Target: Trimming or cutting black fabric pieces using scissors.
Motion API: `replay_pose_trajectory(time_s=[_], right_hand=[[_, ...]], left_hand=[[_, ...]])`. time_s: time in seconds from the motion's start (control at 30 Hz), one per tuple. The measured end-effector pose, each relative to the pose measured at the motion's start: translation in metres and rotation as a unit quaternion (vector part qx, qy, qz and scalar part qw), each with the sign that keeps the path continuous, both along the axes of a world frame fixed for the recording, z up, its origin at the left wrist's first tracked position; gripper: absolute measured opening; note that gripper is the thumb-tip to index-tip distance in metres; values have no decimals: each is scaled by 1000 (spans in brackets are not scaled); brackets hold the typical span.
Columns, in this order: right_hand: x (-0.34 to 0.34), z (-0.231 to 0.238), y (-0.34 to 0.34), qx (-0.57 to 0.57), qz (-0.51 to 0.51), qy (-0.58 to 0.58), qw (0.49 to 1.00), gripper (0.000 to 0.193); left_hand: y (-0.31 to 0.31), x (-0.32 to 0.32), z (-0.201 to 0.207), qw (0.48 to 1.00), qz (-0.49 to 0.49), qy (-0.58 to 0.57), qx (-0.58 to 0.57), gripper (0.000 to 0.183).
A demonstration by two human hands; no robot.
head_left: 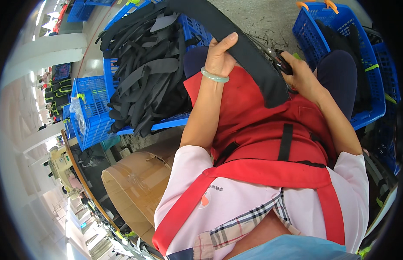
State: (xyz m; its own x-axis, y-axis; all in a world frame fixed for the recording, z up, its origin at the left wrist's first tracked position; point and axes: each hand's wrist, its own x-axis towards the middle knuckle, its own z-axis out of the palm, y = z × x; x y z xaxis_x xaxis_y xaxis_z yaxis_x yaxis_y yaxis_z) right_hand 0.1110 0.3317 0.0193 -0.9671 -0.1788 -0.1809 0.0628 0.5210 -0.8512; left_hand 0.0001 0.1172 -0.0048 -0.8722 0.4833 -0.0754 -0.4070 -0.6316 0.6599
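Note:
A long black fabric strap (253,58) runs from the top of the view down over my red apron (240,117), its wide end lying across my lap. My left hand (223,54) is closed on the strap's left edge, thumb on top; a pale green bangle (215,75) circles that wrist. At the strap's right edge, my right hand (302,74) grips scissors by their black handles (283,63). Their blades point up and left beside the strap's edge, and I cannot tell whether they touch it.
A blue crate (151,126) heaped with black strap pieces (145,78) stands at my left. Another blue crate (375,93) with black pieces is at my right. A cardboard box (136,182) sits by my left elbow, near a sewing machine (60,162).

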Motion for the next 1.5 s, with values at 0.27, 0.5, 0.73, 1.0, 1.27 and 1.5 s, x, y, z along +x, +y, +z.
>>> replay_pose_trajectory(time_s=[0.27, 0.5, 0.73, 1.0, 1.27, 1.5], right_hand=[[-4, 3, -6, 41, 29, 57, 997, 40], [-6, -13, -2, 58, 32, 34, 997, 43], [0, 9, 2, 4, 40, 17, 999, 48], [-2, -10, -2, -8, 30, 65, 997, 32], [0, -8, -3, -1, -1, 12, 1000, 25], [-4, -6, -10, 31, -11, 85, 996, 30]], left_hand=[[2, 16, -2, 998, -23, 54, -35, 15], [5, 18, -5, 999, -33, 19, -15, 14], [2, 17, -3, 999, -33, 32, -19, 13], [2, 18, -8, 998, -55, 36, -5, 16], [-10, 0, 2, 997, -66, 21, 14, 13], [4, 12, 0, 999, -27, 20, 11, 15]])
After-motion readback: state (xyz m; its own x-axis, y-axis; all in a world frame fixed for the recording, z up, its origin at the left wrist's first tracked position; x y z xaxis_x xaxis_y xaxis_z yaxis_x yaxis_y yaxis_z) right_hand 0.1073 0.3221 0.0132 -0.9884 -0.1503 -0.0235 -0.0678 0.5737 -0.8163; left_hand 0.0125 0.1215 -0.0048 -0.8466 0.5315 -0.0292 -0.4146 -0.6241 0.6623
